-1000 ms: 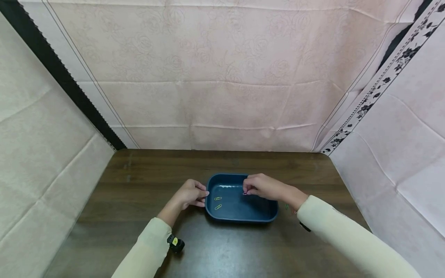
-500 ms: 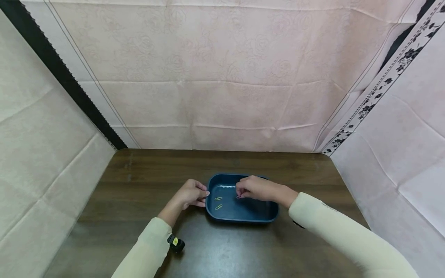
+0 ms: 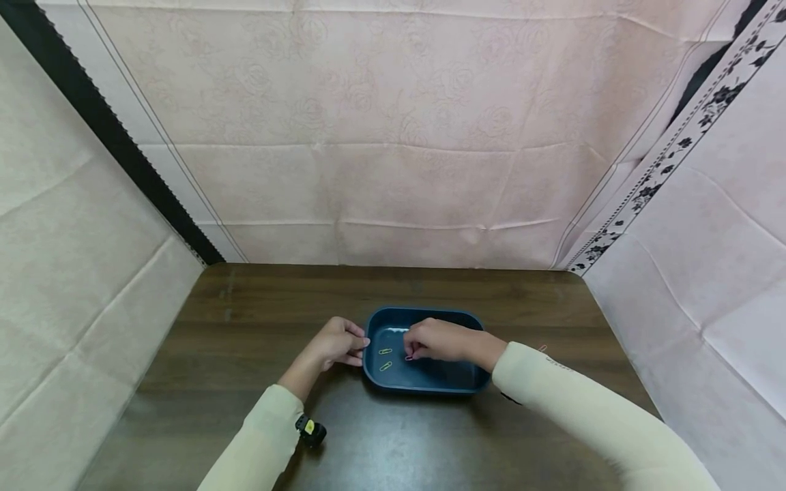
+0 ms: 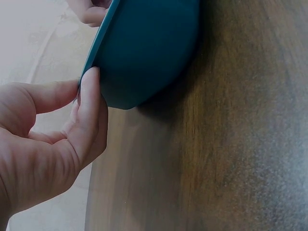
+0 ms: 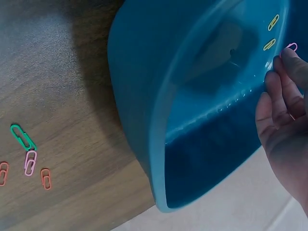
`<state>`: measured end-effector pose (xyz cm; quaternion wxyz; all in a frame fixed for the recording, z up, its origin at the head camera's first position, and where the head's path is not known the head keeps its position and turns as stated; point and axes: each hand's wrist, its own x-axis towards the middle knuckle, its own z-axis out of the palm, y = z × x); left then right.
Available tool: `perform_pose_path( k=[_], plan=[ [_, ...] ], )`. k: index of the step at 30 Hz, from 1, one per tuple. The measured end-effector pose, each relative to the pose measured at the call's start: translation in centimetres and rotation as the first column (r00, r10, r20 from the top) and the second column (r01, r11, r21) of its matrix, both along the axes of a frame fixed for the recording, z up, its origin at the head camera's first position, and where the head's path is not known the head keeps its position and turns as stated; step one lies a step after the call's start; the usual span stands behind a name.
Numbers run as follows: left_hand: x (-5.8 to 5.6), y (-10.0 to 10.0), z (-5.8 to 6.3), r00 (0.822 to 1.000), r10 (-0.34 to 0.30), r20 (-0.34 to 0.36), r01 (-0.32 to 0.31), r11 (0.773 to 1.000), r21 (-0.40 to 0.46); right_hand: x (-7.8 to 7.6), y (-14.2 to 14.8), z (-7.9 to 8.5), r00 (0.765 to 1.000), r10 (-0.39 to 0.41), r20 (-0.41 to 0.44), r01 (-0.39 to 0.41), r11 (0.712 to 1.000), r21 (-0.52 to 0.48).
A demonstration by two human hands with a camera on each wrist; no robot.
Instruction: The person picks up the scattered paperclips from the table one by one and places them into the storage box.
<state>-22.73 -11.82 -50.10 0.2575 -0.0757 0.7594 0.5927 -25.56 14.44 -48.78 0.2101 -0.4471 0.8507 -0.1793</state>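
My left hand [image 3: 334, 343] pinches the left rim of a blue rectangular tray [image 3: 424, 391]; the left wrist view shows the thumb on one side of its wall [image 4: 144, 53] and the fingers on the other. Over the inside of the tray, my right hand [image 3: 443, 339] pinches a small pink paper clip [image 5: 292, 46] between thumb and fingertips. Two yellow paper clips lie on the tray floor near its left end, one [image 3: 385, 351] behind the other [image 3: 385, 366].
On the brown wooden table [image 3: 276, 300], right of the tray, lie a green paper clip [image 5: 23, 138], a pink one [image 5: 30, 162] and two orange ones [image 5: 45, 178]. The right sleeve [image 3: 571, 389] hides most of them from the head view. Pale cloth [image 3: 393, 170] hangs behind the table.
My right hand has moved left and slightly toward the front inside the tray, carrying the pink paper clip. The left hand, tray and yellow paper clips have stayed in place.
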Motion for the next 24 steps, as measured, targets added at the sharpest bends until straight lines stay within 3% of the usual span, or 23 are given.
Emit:
perform_pose_path(
  k=[24],
  plan=[
    [-0.3, -0.1, -0.3, 1.000, -0.003, 0.006, 0.003, 1.000, 0.024, -1.2, -1.9, -2.2, 0.997, 0.049, 0.059, -0.056, 0.989, 0.135]
  ],
)
